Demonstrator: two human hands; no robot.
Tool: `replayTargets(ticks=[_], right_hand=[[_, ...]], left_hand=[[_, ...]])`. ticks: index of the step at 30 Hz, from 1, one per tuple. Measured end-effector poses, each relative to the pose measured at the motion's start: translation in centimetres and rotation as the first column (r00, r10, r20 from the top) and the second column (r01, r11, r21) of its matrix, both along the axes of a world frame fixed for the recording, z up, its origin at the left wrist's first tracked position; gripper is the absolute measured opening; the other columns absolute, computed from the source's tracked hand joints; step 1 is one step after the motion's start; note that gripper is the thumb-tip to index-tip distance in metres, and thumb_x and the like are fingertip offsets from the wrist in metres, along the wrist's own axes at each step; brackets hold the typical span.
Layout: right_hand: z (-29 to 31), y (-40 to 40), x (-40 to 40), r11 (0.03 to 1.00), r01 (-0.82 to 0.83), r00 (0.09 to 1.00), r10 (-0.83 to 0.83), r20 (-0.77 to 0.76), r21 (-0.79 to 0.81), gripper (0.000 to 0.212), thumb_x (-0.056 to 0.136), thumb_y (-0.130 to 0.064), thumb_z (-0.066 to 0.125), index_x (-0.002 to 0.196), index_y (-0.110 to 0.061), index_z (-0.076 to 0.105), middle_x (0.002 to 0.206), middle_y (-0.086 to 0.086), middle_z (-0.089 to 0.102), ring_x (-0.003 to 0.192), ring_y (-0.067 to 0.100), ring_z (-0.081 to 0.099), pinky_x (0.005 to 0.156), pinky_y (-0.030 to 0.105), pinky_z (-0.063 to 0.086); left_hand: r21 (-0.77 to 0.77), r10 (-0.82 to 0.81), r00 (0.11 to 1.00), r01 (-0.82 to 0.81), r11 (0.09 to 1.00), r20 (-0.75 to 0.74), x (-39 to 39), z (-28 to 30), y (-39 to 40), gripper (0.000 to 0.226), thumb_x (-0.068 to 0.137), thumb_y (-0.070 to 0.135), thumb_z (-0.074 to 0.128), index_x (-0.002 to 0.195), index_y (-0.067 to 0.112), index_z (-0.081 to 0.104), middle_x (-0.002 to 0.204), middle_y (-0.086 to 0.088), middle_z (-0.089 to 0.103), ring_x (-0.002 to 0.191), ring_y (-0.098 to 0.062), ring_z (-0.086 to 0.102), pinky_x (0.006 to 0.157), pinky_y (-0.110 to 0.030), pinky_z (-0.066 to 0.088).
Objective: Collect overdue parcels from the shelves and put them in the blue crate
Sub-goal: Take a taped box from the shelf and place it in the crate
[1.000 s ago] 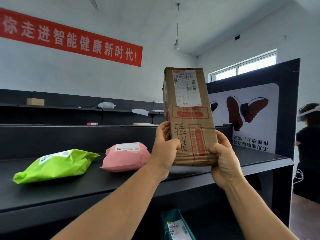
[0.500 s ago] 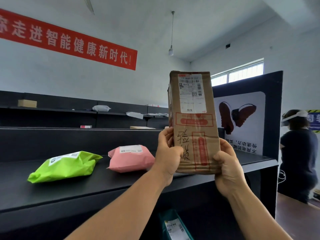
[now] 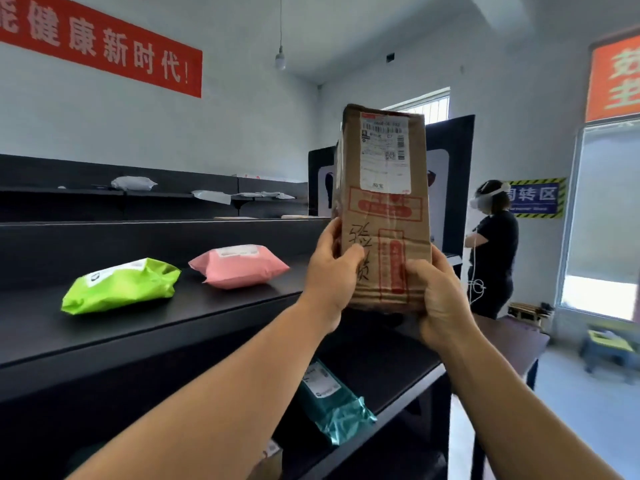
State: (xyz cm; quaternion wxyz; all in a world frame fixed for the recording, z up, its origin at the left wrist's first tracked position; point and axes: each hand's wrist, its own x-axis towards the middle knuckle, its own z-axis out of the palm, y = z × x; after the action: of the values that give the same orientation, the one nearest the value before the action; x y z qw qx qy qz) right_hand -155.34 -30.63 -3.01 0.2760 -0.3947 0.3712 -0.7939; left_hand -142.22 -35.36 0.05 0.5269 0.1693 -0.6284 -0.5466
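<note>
A tall brown cardboard parcel [image 3: 384, 209] with a white shipping label and red print stands upright in the air in front of me. My left hand [image 3: 330, 271] grips its lower left edge, thumb on the front face. My right hand [image 3: 438, 292] grips its lower right corner from below. On the black shelf top [image 3: 149, 327] lie a green mailer bag [image 3: 121, 284] and a pink mailer bag [image 3: 239, 266]. A teal mailer bag [image 3: 332, 403] lies on the shelf below. No blue crate is in view.
A second black shelf row [image 3: 156, 195] behind holds several white bags. A person in dark clothes with a headset [image 3: 491, 251] stands at the right near a glass door. A small crate with yellow contents [image 3: 609, 344] sits on the floor at far right.
The view has swung right and drawn back from the shelf. The parcel stays upright in both hands, now off the shelf's end, with the lower shelf and teal bag more exposed.
</note>
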Motion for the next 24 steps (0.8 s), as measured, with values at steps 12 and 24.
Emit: replayTargets(ticks=[12,24], right_hand=[[-6.3,13.5,-5.4,0.883,0.418,0.904,-0.427,-0.007,0.215,0.013,0.095,-0.021,0.056,0.104,-0.028,0.064,0.096,0.005,0.075,0.077,0.019,0.075,0.061,0.03,0.058],[-18.8,24.8,-15.3,0.737,0.454,0.8,-0.585,0.135,0.501,0.016,0.095,-0.018,0.054,0.109,-0.02,0.061,0.098,0.008,0.072,0.074,0.016,0.072,0.058,0.025,0.056]], left_hand=[[0.159,-0.289,0.939,0.262,0.952,0.188,-8.7,-6.8,8.7,0.038,0.103,0.025,0.024,0.11,0.034,0.06,0.104,-0.006,0.071,0.093,-0.021,0.068,0.072,-0.034,0.059],[0.433,-0.513,0.785,0.35,0.83,0.348,-21.4,-18.8,17.8,0.032,0.1,0.015,0.035,0.121,0.026,0.056,0.105,-0.008,0.071,0.086,-0.023,0.07,0.071,-0.035,0.058]])
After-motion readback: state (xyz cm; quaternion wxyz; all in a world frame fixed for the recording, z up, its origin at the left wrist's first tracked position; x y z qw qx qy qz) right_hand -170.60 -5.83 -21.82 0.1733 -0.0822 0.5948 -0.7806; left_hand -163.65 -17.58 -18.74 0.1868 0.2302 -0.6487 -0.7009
